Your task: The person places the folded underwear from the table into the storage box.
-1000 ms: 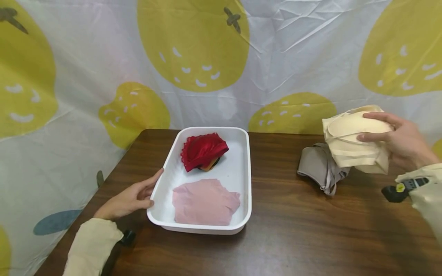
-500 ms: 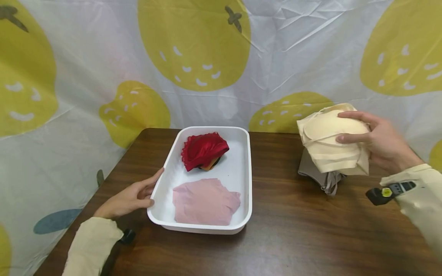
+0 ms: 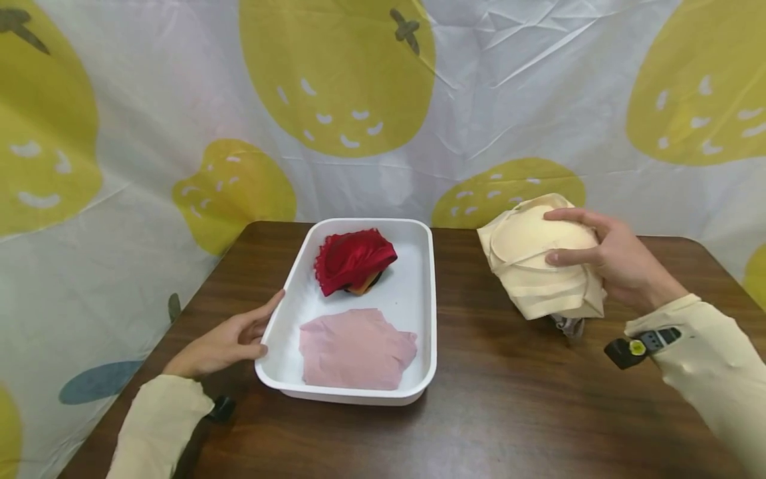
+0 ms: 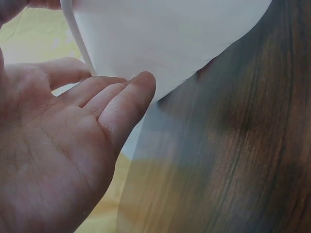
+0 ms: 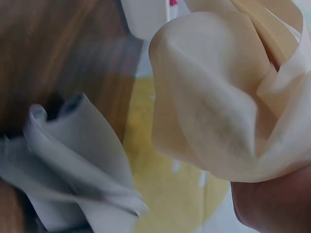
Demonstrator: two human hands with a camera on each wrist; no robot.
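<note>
My right hand (image 3: 628, 263) grips a folded cream bra (image 3: 532, 266) in the air over the table's right half, thumb and fingers spread over a cup. In the right wrist view the bra's cream cloth (image 5: 209, 97) fills the upper right. Behind it a grey bra (image 3: 568, 326) lies on the table, mostly hidden in the head view. My left hand (image 3: 224, 346) holds the left side of a white tray (image 3: 427, 319), thumb and fingers at its rim. Inside the tray lie a red lace-edged bra (image 3: 353, 259) at the far end and a flat pink garment (image 3: 359, 349) at the near end.
A brown wooden table (image 3: 479, 426) bears the tray and the grey bra. A white curtain (image 3: 371, 186) with yellow lemon prints hangs behind and to the left of the table. Something orange-brown (image 3: 362, 285) peeks from beneath the red bra.
The right hand has carried the cream bra leftward, and it now hides most of the grey bra from the head view. The left hand and the tray have stayed in place.
</note>
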